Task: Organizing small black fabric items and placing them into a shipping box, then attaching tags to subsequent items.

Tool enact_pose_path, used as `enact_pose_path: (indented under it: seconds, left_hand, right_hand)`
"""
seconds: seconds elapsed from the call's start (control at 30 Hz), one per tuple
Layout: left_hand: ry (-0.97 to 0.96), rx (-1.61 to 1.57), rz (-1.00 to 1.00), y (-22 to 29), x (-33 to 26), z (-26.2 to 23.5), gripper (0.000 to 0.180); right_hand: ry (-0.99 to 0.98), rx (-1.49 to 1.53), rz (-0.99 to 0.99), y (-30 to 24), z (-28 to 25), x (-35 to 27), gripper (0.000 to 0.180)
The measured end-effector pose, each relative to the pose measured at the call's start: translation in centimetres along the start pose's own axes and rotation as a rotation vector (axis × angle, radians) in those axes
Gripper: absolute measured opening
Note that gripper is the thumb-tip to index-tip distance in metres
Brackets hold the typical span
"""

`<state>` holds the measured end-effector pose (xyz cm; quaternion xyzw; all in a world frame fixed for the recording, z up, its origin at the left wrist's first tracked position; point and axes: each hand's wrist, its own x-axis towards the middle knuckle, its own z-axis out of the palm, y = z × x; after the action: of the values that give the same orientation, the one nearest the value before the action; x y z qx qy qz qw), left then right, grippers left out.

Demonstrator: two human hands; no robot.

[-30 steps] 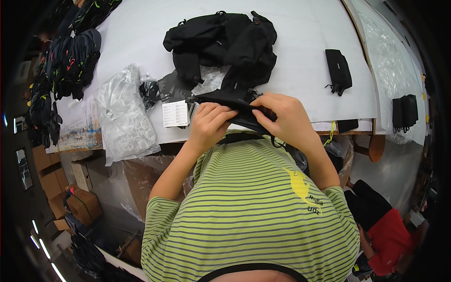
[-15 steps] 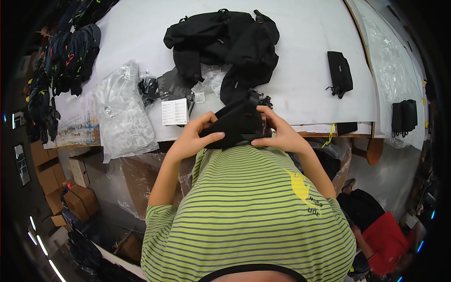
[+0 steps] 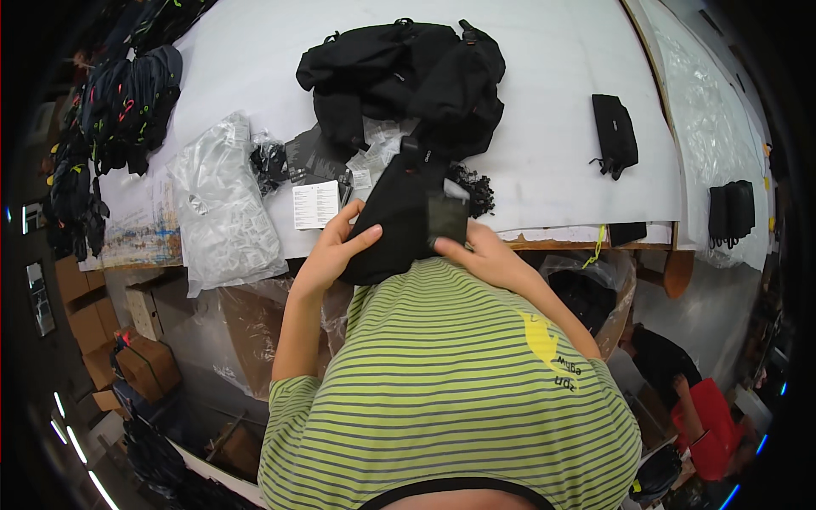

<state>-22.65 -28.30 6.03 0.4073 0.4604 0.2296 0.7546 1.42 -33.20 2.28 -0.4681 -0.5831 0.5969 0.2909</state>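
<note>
The soft black fabric pouch, compact between both hands half a second ago, now stretches lengthwise, slanting toward the upper right. A dark, blurred rectangular piece newly shows at the right hand's thumb. Lower right, the red-topped co-worker's bare arm sits higher.

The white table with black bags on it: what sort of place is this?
Probably a bag workshop or packing room: a heap of black bags lies on the white table, a clear plastic sack of small packets sits near its edge, and cardboard boxes are stacked at the left.
</note>
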Motion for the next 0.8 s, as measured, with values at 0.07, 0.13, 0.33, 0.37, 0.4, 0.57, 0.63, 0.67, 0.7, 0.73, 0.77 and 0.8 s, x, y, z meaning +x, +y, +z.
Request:
enact_pose_path:
  seconds: [0.07, 0.13, 0.33, 0.37, 0.4, 0.57, 0.63, 0.67, 0.7, 0.73, 0.77, 0.8]
  left_hand:
    - [0.093, -0.056, 0.037, 0.2, 0.3, 0.1, 0.025]
    - [0.086, -0.034, 0.048, -0.5, 0.4, -0.9, 0.024]
    - [-0.103, 0.099, -0.054, -0.6, 0.1, -3.3, 0.022]
    - [-0.180, 0.135, -0.084, -0.6, 0.1, -3.3, 0.022]
    - [-0.219, 0.222, -0.071, -1.0, 0.0, -3.5, 0.022]
    - [-0.453, 0.260, -0.076, 0.8, -0.3, -1.1, 0.024]
    - [-0.458, 0.311, -0.058, 0.8, -0.3, -0.9, 0.025]
    - [-0.458, 0.315, -0.056, 0.9, -0.3, -0.8, 0.025]
    - [-0.459, 0.323, -0.057, 1.1, -0.4, -0.6, 0.025]
    - [-0.460, 0.330, -0.058, 1.2, -0.3, -0.4, 0.025]
    - [-0.462, 0.333, -0.057, 1.2, -0.3, -0.4, 0.025]
    - [-0.460, 0.350, -0.057, 1.2, -0.3, -0.3, 0.026]
  right_hand:
    - [0.100, 0.024, 0.010, 0.6, -0.9, 0.2, 0.041]
    - [0.274, 0.062, -0.002, 1.0, -2.2, 0.2, 0.031]
    - [0.356, 0.985, -0.217, 0.9, -7.7, -0.5, 0.044]
    - [0.362, 0.986, -0.221, -0.3, -7.5, -0.4, 0.044]
    - [0.496, 1.170, -0.181, -2.6, -7.0, -0.1, 0.044]
    - [0.599, 1.341, -0.222, 1.9, -8.1, 1.9, 0.029]
    - [0.347, 1.584, -0.272, 2.0, -7.9, 3.4, 0.031]
    - [0.358, 1.638, -0.173, 2.0, -7.8, 4.1, 0.037]
    - [0.370, 1.689, -0.073, 1.9, -7.3, 4.8, 0.044]
    - [0.585, 1.618, 0.100, 1.5, -6.3, 5.6, 0.040]
    - [0.555, 1.696, 0.184, 1.5, -5.6, 6.5, 0.036]
    - [0.530, 1.693, 0.222, 0.3, -4.7, 7.0, 0.035]
